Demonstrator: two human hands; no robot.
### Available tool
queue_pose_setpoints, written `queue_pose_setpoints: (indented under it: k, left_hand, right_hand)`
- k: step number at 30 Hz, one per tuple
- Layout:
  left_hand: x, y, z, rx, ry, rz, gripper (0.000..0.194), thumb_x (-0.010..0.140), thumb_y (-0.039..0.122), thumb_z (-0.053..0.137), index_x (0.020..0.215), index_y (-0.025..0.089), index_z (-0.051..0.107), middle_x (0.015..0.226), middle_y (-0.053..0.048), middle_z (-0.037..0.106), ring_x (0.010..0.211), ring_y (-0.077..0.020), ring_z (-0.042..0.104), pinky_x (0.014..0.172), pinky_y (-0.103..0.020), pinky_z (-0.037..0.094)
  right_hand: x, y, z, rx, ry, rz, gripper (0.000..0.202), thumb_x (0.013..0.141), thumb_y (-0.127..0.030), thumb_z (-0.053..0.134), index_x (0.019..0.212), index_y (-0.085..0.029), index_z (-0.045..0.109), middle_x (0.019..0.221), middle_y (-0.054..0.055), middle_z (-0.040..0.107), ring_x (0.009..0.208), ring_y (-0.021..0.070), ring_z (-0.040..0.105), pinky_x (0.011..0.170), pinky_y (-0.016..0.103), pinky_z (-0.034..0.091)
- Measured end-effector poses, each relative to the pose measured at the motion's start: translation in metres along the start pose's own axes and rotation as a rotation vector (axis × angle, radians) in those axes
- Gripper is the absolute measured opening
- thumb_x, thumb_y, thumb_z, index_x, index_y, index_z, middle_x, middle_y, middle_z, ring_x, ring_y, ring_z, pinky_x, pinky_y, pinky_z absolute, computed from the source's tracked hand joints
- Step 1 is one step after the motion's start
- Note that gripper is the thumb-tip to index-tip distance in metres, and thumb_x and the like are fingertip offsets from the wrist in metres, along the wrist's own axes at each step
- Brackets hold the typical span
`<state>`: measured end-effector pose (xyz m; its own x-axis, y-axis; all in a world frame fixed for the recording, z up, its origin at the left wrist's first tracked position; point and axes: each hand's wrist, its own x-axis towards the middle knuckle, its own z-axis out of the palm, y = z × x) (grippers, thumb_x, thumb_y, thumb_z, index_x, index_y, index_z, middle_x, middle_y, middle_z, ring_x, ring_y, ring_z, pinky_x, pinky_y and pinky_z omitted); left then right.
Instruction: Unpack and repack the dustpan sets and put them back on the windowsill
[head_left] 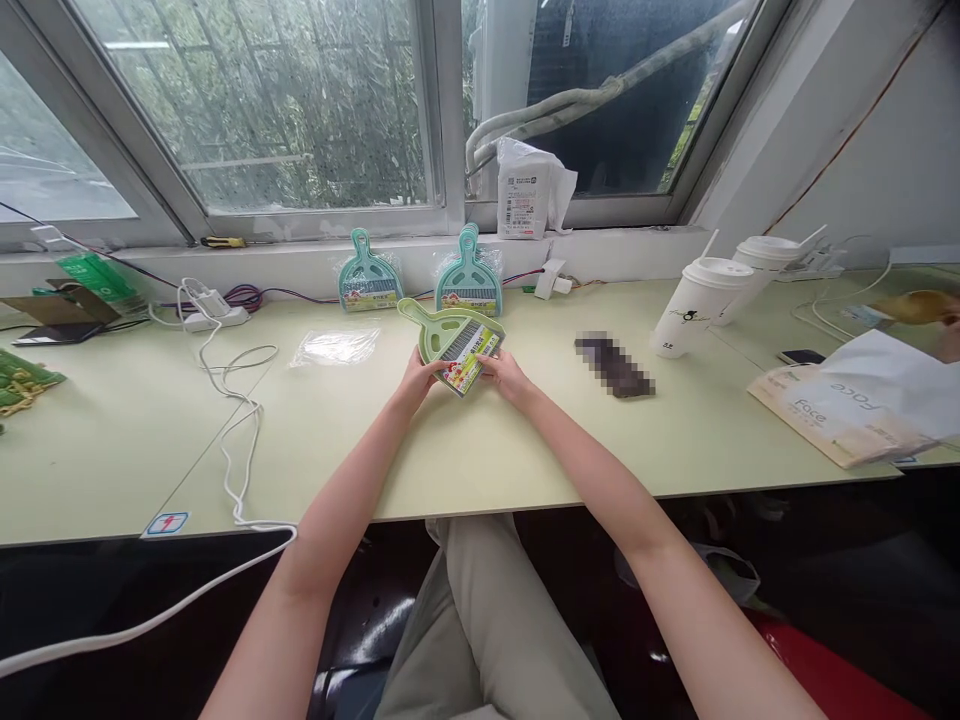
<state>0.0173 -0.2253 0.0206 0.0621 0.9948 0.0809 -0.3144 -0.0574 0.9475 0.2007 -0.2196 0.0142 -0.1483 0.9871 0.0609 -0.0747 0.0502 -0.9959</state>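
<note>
A light green mini dustpan (436,338) with a small brush and a printed label is between my two hands, tilted above the table, its handle toward the upper left. My left hand (421,382) grips its lower left edge, thumb on the label. On the right edge my right hand (507,378) is closed, thumb at the label's corner. Behind it, a teal dustpan set (367,275) leans on the window ledge. A stack of similar teal dustpans (469,275) leans to its right. Flat on the table lies a clear plastic sleeve (335,346), left of my hands.
Two white cups with straws, the nearer cup (694,310) in front, stand at right beside a paper bag (832,400). A blurred dark object (615,366) lies nearer. A white cable (251,430) crosses the left side from a power strip (214,318). A wrapped package (525,190) sits on the sill.
</note>
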Motion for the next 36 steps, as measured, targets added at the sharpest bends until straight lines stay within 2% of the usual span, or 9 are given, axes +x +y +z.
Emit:
queue_pose_setpoints:
  k: [5,8,12,14,16,20,26,31,36]
  left_hand:
    - [0.006,0.001,-0.008,0.125,-0.024,0.020,0.061,0.066,0.026,0.076,0.122,0.019,0.053,0.110,-0.008,0.065,0.103,-0.0252,0.064,0.091,-0.040,0.054]
    - [0.010,0.008,-0.019,0.473,0.002,0.139,0.039,0.086,0.042,0.055,0.114,0.015,0.061,0.111,-0.011,0.066,0.110,-0.0274,0.060,0.100,-0.046,0.046]
    - [0.010,0.019,-0.045,1.175,0.294,0.368,0.041,0.096,0.036,0.035,0.113,0.016,0.066,0.135,-0.013,0.056,0.133,-0.0288,0.043,0.117,-0.051,0.021]
    - [0.009,0.022,-0.059,1.405,0.448,0.345,0.040,0.094,0.027,0.038,0.126,0.015,0.060,0.147,-0.015,0.044,0.142,-0.0295,0.031,0.118,-0.052,0.014]
    - [0.008,0.023,-0.068,1.541,0.473,0.209,0.047,0.088,0.016,0.044,0.134,0.013,0.054,0.149,-0.019,0.042,0.142,-0.0312,0.032,0.116,-0.051,0.022]
    - [0.009,0.027,-0.070,1.613,0.273,0.039,0.044,0.078,0.004,0.047,0.112,0.018,0.070,0.115,-0.014,0.068,0.111,-0.0279,0.061,0.098,-0.040,0.044]
    - [0.008,0.036,-0.066,1.644,0.221,0.115,0.026,0.067,0.002,0.049,0.063,0.020,0.068,0.082,-0.007,0.071,0.092,-0.0254,0.064,0.080,-0.033,0.047]
    - [0.005,0.033,-0.060,1.509,0.385,0.278,0.033,0.083,0.010,0.041,0.101,0.020,0.067,0.102,-0.006,0.071,0.099,-0.0225,0.063,0.092,-0.036,0.044]
    - [0.000,0.016,-0.032,1.565,0.156,0.308,0.054,0.090,0.040,0.048,0.139,0.019,0.048,0.134,-0.012,0.057,0.122,-0.0285,0.052,0.102,-0.041,0.039]
  right_hand:
    - [-0.001,-0.001,0.000,0.328,-0.015,0.076,0.020,0.083,-0.018,0.067,0.098,-0.019,0.056,0.092,0.004,0.075,0.079,0.0181,0.073,0.086,0.040,0.060]
    - [-0.003,-0.004,-0.001,0.338,0.020,0.049,0.018,0.083,-0.014,0.067,0.096,-0.019,0.056,0.087,0.003,0.075,0.076,0.0178,0.073,0.084,0.040,0.060]
    - [-0.005,-0.008,-0.005,0.303,0.079,0.052,0.017,0.083,-0.011,0.065,0.097,-0.018,0.057,0.085,0.002,0.074,0.074,0.0177,0.073,0.083,0.041,0.061]
    - [-0.005,-0.010,-0.007,0.291,0.099,0.060,0.017,0.084,-0.010,0.064,0.097,-0.018,0.057,0.084,0.002,0.074,0.074,0.0177,0.073,0.084,0.040,0.061]
    - [-0.006,-0.012,-0.009,0.288,0.109,0.058,0.017,0.084,-0.010,0.063,0.098,-0.018,0.057,0.084,0.002,0.074,0.075,0.0176,0.073,0.085,0.040,0.060]
    - [-0.005,-0.015,-0.013,0.282,0.126,0.045,0.014,0.086,-0.010,0.061,0.096,-0.018,0.056,0.081,0.001,0.073,0.070,0.0161,0.072,0.084,0.040,0.061]
    - [-0.001,-0.016,-0.022,0.269,0.163,0.059,0.014,0.085,-0.007,0.060,0.094,-0.018,0.057,0.083,0.001,0.073,0.070,0.0149,0.072,0.081,0.038,0.062]
    - [0.001,-0.017,-0.032,0.266,0.151,0.081,0.017,0.083,-0.007,0.063,0.096,-0.017,0.059,0.087,0.003,0.074,0.075,0.0160,0.072,0.078,0.036,0.062]
    - [0.001,-0.025,-0.042,0.232,0.098,0.140,0.013,0.083,-0.005,0.062,0.093,-0.014,0.061,0.082,0.005,0.075,0.070,0.0166,0.072,0.074,0.034,0.062]
